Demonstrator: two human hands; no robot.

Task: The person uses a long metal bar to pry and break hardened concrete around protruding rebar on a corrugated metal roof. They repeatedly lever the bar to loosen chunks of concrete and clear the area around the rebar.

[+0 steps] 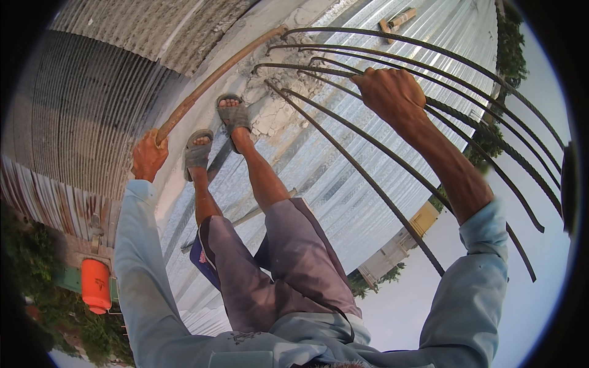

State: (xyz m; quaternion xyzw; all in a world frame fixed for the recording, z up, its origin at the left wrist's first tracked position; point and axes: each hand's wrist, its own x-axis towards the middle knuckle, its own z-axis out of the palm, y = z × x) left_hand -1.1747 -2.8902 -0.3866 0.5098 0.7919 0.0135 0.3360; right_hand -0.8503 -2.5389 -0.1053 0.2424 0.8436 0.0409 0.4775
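My left hand (149, 153) is closed round the lower end of a long rusty brown rod (215, 76), whose far end is beside the bases of several steel rebars (411, 40). My right hand (389, 92) grips one of these dark, ribbed bars, which fan out to the right from rough broken concrete (276, 113) at the top middle. My feet, in grey sandals (232, 110), stand on the pale concrete strip beside that rubble.
Corrugated metal sheets (350, 178) lie right of my legs, with older grey roofing (83, 98) to the left. A wooden-handled tool (396, 24) lies at the top. An orange tank (95, 285), trees (24, 251) and a yellow structure (423, 218) are farther off.
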